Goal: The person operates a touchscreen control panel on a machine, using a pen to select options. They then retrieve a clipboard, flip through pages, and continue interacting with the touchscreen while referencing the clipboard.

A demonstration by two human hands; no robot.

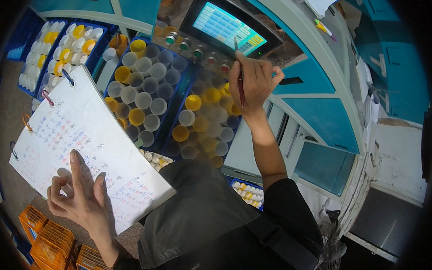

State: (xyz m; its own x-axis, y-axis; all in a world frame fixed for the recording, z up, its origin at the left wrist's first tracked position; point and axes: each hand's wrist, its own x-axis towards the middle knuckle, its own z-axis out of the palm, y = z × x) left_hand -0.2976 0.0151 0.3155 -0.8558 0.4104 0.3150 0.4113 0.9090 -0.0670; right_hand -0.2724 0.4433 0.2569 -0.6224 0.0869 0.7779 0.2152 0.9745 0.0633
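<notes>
- While the left hand point(81, 192), index extended, rested on the notebook point(104, 140), frame left, finger slippage risked a lost row.
- Right hand point(256, 79) pinched a pen point(241, 90) over the screen point(220, 24), upper centre; tip drift risked mis-keying.

The left hand point(83, 199) pointed with its index finger point(76, 167) at handwriting in a 4-ring notebook point(101, 152). Farther off, the right hand point(254, 79) held a dark red pen point(241, 86), tip at the lit screen point(224, 26); contact was unclear. Near the screen sat 5 round buttons point(198, 53). Blue crates point(177, 102) held white and yellow tubes point(143, 100).
</notes>
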